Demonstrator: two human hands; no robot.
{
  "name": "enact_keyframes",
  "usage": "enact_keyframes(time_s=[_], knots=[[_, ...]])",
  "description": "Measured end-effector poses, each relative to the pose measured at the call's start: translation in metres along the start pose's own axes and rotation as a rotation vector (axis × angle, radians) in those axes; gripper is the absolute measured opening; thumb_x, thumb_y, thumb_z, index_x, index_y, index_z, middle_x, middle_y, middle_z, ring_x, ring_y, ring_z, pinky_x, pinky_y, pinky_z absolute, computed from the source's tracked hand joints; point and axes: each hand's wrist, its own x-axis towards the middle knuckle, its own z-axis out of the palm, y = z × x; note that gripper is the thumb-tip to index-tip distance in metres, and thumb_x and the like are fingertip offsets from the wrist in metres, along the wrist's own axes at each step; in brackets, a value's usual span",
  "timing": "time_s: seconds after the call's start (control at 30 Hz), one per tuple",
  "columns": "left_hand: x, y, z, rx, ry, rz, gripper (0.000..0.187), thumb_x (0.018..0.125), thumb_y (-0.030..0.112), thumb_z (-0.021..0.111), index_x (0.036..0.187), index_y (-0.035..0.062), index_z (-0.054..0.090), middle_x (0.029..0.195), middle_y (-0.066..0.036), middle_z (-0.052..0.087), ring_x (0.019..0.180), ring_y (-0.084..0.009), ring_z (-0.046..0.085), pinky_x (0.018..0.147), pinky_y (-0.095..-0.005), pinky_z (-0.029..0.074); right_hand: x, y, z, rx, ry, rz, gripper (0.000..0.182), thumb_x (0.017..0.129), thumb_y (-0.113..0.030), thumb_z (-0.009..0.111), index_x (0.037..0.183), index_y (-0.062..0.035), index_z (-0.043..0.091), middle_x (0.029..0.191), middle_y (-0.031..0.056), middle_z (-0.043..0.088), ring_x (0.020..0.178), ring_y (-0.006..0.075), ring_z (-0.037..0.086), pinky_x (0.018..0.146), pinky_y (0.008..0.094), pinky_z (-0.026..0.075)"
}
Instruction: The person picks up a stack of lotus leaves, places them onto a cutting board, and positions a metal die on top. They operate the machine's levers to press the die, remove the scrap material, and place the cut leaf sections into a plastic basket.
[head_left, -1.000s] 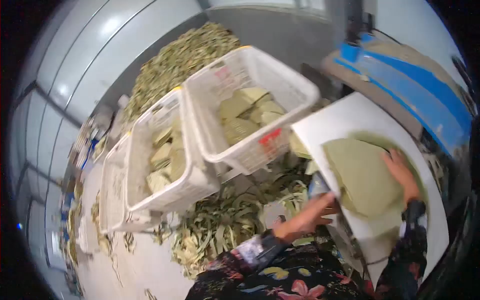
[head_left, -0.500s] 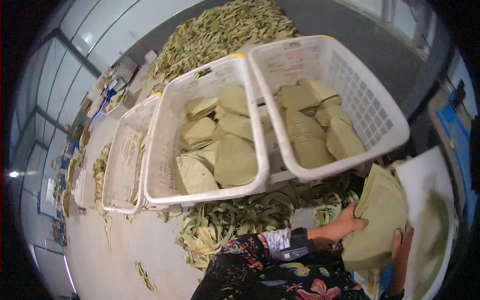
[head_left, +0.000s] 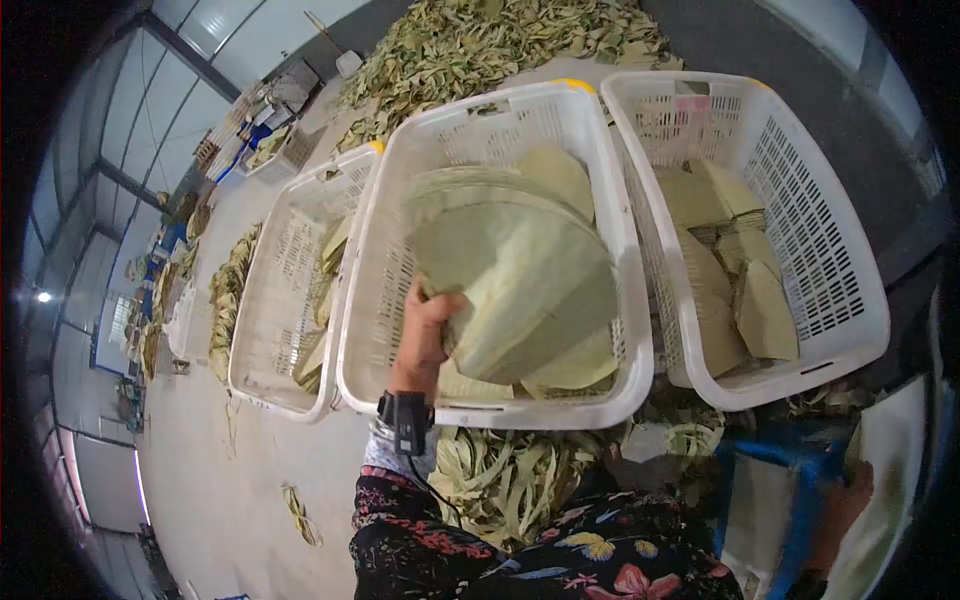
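Note:
My left hand is closed on the lower left edge of a fanned stack of pale green leaf sheets. The stack is over the middle white basket and blurred by motion along its top edge. More leaf sheets lie inside that basket, partly hidden by the held stack. My right hand is low at the right, beside a pale upright panel; its fingers are blurred, and what they hold, if anything, cannot be made out.
A right white basket holds stacked leaf sheets, and a left one holds a few along its side. Leaf strips are heaped on the floor before me. Behind the baskets lies a big leaf pile. Blue framing stands at lower right.
My left hand has moved left with the leaf sheets, from the lower right to over the middle basket. My right hand is off the stack. The view has shifted, so the baskets appear farther right.

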Motion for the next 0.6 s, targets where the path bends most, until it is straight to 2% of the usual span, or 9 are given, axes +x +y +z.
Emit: enact_keyframes(time_s=[0.07,0.17,0.3,0.37,0.4,0.5,0.53,0.57,0.6], knots=[[0.037,-0.013,-0.027,-0.049,-0.023,0.023,0.046,0.069,0.003,0.058,0.114,0.001,0.05,0.097,-0.006,0.059,0.083,-0.0167,0.06,0.073,-0.0275,0.05,-0.002,0.022,0.011,-0.152,0.094,-0.032,0.049,0.086,-0.014,0.051,0.131,0.0004,0.039,0.133,0.022,0.038,0.123,0.0385,0.035,0.101,0.0488,0.031],[0.079,-0.03,-0.037,-0.152,0.019,0.014,0.048,0.069,0.007,0.058,0.116,0.0002,0.05,0.1,-0.008,0.059,0.086,-0.0185,0.06,0.075,-0.0292,0.05,-0.014,0.041,0.02,-0.039,0.209,0.028,0.049,0.087,-0.016,0.052,0.131,-0.0014,0.039,0.134,0.021,0.037,0.124,0.0379,0.035,0.101,0.0491,0.032],[0.137,-0.086,-0.047,-0.285,-0.055,-0.019,0.055,0.068,0.011,0.057,0.121,-0.0008,0.047,0.105,-0.009,0.06,0.089,-0.021,0.06,0.078,-0.034,0.05,-0.019,0.047,0.018,-0.11,0.19,-0.012,0.05,0.087,-0.017,0.051,0.133,-0.0019,0.037,0.135,0.0208,0.036,0.124,0.038,0.035,0.101,0.0491,0.032],[0.164,-0.114,-0.046,-0.327,-0.119,-0.138,0.051,0.072,0.017,0.058,0.12,0.0022,0.051,0.11,-0.013,0.06,0.094,-0.024,0.06,0.083,-0.0371,0.049,-0.019,0.022,0.0,-0.043,0.215,0.005,0.051,0.087,-0.016,0.051,0.133,-0.0021,0.036,0.134,0.0202,0.037,0.124,0.0378,0.035,0.099,0.0498,0.033],[0.162,-0.106,-0.031,-0.381,-0.112,-0.249,0.051,0.071,0.016,0.058,0.12,0.0025,0.051,0.109,-0.013,0.061,0.094,-0.0253,0.06,0.084,-0.0377,0.049,-0.022,0.031,0.001,-0.054,0.218,0.021,0.051,0.087,-0.016,0.051,0.133,-0.0021,0.036,0.134,0.0202,0.037,0.124,0.0378,0.035,0.099,0.0498,0.033],[0.177,-0.119,-0.001,-0.407,-0.059,-0.202,0.05,0.07,0.012,0.06,0.117,0.0005,0.049,0.102,-0.011,0.06,0.09,-0.0232,0.06,0.08,-0.0368,0.049,-0.025,0.05,0.009,0.02,0.145,0.032,0.054,0.084,-0.015,0.052,0.134,-0.0015,0.035,0.132,0.0203,0.039,0.123,0.0377,0.035,0.099,0.0496,0.032],[0.188,-0.137,-0.001,-0.409,-0.071,-0.207,0.05,0.07,0.012,0.06,0.117,0.0005,0.049,0.102,-0.011,0.06,0.09,-0.0232,0.06,0.08,-0.0368,0.049,-0.024,0.05,0.009,-0.043,0.116,0.066,0.061,0.085,-0.036,0.048,0.133,-0.0001,0.035,0.133,0.0219,0.038,0.123,0.039,0.035,0.1,0.0495,0.031],[0.204,-0.166,-0.01,-0.284,-0.04,-0.225,0.049,0.07,0.01,0.061,0.117,0.0009,0.048,0.103,-0.012,0.059,0.091,-0.0241,0.059,0.079,-0.0374,0.05,-0.023,0.048,0.01,-0.104,0.087,0.099,0.075,0.086,-0.057,0.044,0.132,0.0013,0.036,0.134,0.0234,0.037,0.123,0.0403,0.034,0.102,0.0493,0.029],[0.219,-0.192,-0.016,-0.16,-0.009,-0.237,0.049,0.069,0.009,0.062,0.116,0.0013,0.048,0.104,-0.012,0.058,0.092,-0.025,0.059,0.078,-0.038,0.05,-0.022,0.046,0.009,-0.107,0.09,0.111,0.075,0.086,-0.057,0.044,0.132,0.0013,0.036,0.134,0.0234,0.037,0.123,0.0403,0.034,0.102,0.0493,0.029]])
